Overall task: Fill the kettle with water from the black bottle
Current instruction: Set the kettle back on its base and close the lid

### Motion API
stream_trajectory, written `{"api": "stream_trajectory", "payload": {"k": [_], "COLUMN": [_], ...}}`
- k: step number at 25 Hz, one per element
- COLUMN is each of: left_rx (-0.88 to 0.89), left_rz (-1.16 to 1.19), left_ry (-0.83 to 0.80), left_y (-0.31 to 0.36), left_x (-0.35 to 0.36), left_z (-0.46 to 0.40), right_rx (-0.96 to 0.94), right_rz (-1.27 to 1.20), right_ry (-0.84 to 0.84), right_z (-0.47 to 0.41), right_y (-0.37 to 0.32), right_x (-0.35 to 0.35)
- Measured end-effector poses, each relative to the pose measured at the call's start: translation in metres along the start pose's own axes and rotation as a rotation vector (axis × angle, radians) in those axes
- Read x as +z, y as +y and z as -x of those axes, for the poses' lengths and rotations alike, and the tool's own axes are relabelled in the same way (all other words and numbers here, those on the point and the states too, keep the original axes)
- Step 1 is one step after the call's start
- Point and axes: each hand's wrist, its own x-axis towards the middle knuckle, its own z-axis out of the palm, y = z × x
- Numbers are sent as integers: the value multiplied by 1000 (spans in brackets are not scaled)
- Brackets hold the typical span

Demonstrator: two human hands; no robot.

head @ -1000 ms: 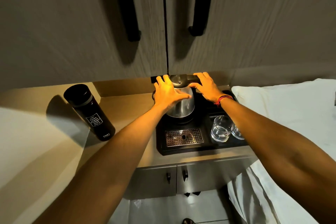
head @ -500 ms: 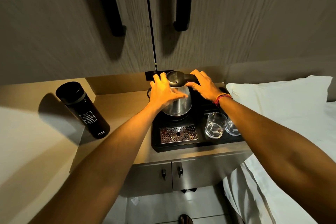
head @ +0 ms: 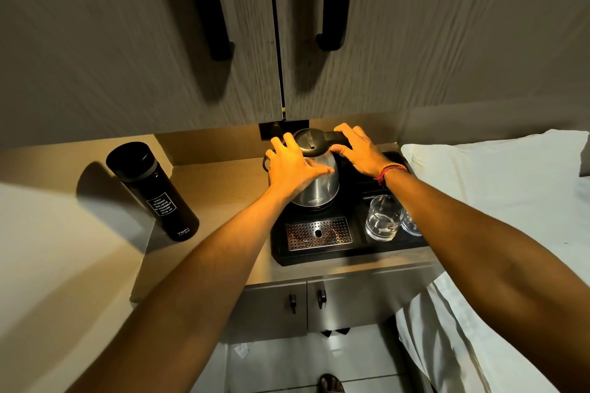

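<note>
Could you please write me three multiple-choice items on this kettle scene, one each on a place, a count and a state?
1. Where does the black bottle stand?
A. On the counter, left of the tray
B. Inside the tray
C. On the bed

2. How many black door handles hang on the cabinet above?
A. One
B. Two
C. Four

3. What is the state of the kettle lid?
A. Taken off
B. Flipped fully open
C. Shut

Answers: 1 A, the bottle is on bare counter beside the tray. 2 B, one handle shows on each door. 3 C, the lid lies flat while the left hand steadies the body and the right hand holds the handle.
</note>
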Motion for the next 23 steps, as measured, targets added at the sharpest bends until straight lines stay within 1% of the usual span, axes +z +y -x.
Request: {"api": "stream_trajectory", "payload": {"k": [5,9,11,15,21,23], "left_rx": [49,126,111,67,30,11], "left_rz": [-32,41,33,65,31,10], "left_ry": [-39,-81,-42,15,-17,-40], "left_y": [-4,-13,-12,-6,-1,0], "left_x": [-3,-9,-7,0,-3,-4], "left_z": [-9,-15,-9,2,3,4], "right_rx": [29,40,49,59,68,82], "right_rz": [11,26,50,80,90,141], "right_ry": [19,84,91,43,4,9], "right_z": [0,8,9,7,9,11], "right_y": [-1,-4,-5,-7,-12,-13], "right_x": [2,11,11,5,1,1]}}
